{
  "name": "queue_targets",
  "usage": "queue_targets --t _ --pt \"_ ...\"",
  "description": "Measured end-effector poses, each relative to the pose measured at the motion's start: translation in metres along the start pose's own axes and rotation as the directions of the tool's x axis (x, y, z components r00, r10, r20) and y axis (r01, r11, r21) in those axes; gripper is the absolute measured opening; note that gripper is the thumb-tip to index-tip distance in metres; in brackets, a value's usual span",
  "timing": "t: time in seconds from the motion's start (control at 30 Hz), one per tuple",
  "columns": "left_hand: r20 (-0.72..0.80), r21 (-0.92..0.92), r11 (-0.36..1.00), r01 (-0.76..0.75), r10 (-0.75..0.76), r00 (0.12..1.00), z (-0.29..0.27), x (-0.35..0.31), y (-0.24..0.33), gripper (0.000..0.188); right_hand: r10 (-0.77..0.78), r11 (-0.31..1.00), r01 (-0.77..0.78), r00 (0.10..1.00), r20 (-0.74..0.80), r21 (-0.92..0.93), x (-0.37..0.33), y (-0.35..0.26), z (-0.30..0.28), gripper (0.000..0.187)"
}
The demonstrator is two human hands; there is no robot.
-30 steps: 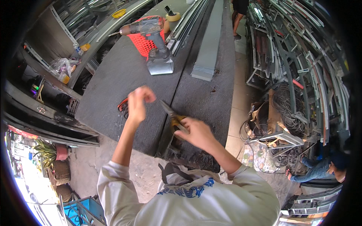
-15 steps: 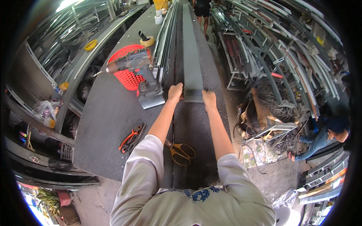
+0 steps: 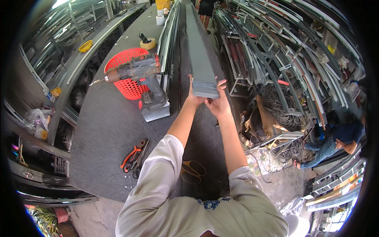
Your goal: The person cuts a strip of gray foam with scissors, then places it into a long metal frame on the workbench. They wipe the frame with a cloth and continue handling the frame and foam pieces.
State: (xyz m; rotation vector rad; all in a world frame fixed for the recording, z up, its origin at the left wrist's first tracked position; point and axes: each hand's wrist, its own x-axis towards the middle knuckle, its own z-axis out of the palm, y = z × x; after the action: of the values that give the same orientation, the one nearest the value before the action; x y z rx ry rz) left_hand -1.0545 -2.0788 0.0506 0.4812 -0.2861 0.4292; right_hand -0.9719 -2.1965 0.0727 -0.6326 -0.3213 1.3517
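A long stack of flat grey strips (image 3: 201,63) runs away from me down the dark table, its near end raised off the surface. My left hand (image 3: 193,98) cups that end from the left and below, thumb up along its side. From the right and underneath, my right hand (image 3: 219,104) grips the same end, its fingers curled at the corner. Left of my hands a cordless drill (image 3: 149,85) stands on its battery, bit pointing left. Nearer to me lie orange-handled pliers (image 3: 132,156) beside another dark tool, and scissors (image 3: 192,172) partly hidden by my left arm.
Behind the drill is a red perforated basket (image 3: 125,89); farther back are a tape roll (image 3: 148,44) and light metal profiles (image 3: 167,47) along the table. Racks of long bars (image 3: 272,55) fill the right side. One person (image 3: 335,140) is at the right, another (image 3: 205,12) stands far ahead.
Both hands have shifted from the sides of the strips to beneath their near end, which is now lifted and tilted. The view has moved slightly.
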Motion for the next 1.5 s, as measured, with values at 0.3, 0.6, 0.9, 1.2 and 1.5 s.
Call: queue_targets --t 0.3,0.6,0.9,1.2,1.5 --pt "-0.436 0.437 0.867 0.238 -0.027 0.899 0.018 0.018 0.023 0.107 -0.558 0.634 0.417 0.83 -0.012 -0.651 -0.013 0.031 -0.008 0.034" --pt "-0.528 0.568 0.781 0.26 0.103 0.843 -0.004 0.022 0.036 0.106 -0.302 0.773 0.337 0.941 0.156 -0.537 0.0 0.032 0.046 0.017" --pt "-0.17 -0.115 0.993 0.006 -0.026 0.985 0.011 0.014 -0.004 0.093 -0.067 0.554 0.055 0.998 0.022 -0.831 -0.057 0.037 0.03 0.026" --pt "-0.349 -0.01 1.0 0.007 -0.01 0.937 -0.015 -0.009 -0.025 0.09 -0.415 -0.491 0.231 0.786 0.458 -0.84 -0.113 0.007 0.053 0.021" --pt "-0.115 0.066 0.973 -0.219 0.226 0.967 -0.017 -0.005 -0.024 0.092 -0.596 0.541 0.08 0.739 -0.315 -0.837 -0.198 -0.054 -0.07 0.033"
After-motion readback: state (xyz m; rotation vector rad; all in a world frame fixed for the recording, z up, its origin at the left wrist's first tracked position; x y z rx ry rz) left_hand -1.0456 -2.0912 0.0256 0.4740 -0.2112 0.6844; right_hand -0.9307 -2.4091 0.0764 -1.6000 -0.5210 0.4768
